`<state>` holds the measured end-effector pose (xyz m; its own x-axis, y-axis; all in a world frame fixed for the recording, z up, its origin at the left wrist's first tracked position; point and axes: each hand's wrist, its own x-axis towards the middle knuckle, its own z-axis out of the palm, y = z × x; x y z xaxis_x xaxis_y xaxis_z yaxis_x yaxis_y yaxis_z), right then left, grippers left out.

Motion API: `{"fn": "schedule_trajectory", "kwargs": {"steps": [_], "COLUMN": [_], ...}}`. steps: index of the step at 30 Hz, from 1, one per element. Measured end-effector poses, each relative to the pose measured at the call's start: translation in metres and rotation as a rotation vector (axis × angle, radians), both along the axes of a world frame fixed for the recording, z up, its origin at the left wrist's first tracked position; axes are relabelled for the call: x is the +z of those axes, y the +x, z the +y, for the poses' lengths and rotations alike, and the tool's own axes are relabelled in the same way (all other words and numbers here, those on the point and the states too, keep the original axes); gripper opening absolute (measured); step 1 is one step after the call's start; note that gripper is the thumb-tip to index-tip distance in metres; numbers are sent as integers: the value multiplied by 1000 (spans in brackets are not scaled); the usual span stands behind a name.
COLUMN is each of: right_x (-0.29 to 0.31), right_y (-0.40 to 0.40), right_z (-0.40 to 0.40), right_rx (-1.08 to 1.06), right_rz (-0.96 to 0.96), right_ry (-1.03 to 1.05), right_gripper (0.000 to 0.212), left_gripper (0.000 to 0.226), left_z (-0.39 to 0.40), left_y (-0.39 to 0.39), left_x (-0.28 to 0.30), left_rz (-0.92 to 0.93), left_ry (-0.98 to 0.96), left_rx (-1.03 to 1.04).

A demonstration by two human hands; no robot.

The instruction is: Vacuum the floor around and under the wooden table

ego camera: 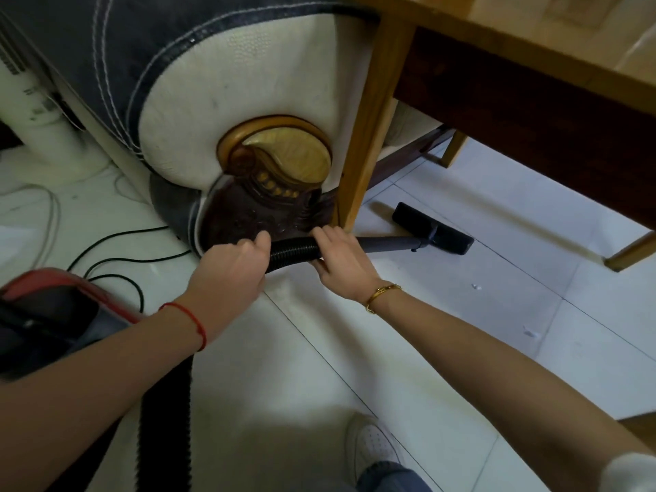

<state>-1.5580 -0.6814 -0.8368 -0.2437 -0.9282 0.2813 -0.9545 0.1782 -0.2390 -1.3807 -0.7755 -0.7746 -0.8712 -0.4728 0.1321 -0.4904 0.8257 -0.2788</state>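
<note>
Both hands grip the black ribbed vacuum hose (293, 251) low near the floor. My left hand (229, 269) holds it on the left, my right hand (342, 259) where it joins the grey wand (387, 243). The wand runs right to the black floor nozzle (435, 229), which lies flat on the white tiles under the wooden table (532, 37). A table leg (372, 136) stands just behind my right hand. The red and black vacuum body (53, 314) sits at the left, the hose looping down past my left forearm.
A sofa armrest with carved wood trim (269, 161) crowds the table leg. Black and white cables (117, 264) lie on the floor at left, near a white fan base (46, 136). Small white specks (475, 286) dot the tiles. My white shoe (372, 445) is at the bottom.
</note>
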Motion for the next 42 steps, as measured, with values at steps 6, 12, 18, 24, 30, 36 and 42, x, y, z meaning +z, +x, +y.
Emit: {"fn": "schedule_trajectory", "kwargs": {"steps": [6,12,18,24,30,36,42], "right_x": [-6,-21,-32,-35,-37,-38,-41], "right_y": [-7,-40,-98,-153,-201,-229,-228], "right_z": [-2,8,21,20,17,7,0], "right_rx": [71,48,-23,-124,-148,-177,-178], "right_rz": [7,4,39,3,-42,-52,-25], "right_ry": [18,35,104,198,220,274,284], "right_gripper": [24,24,29,23,17,21,21], "left_gripper": [34,33,36,40,41,40,44], "left_z": [1,8,15,20,21,20,15], "left_y": [3,-34,-94,-158,-208,-234,-240], "left_x": [-5,-25,-47,-66,-72,-75,-80], "left_rz": [-13,-25,-25,14,63,65,-43], "left_ry": [10,20,105,186,226,300,279], "left_rx": [24,-19,-81,-83,-89,-6,59]}}
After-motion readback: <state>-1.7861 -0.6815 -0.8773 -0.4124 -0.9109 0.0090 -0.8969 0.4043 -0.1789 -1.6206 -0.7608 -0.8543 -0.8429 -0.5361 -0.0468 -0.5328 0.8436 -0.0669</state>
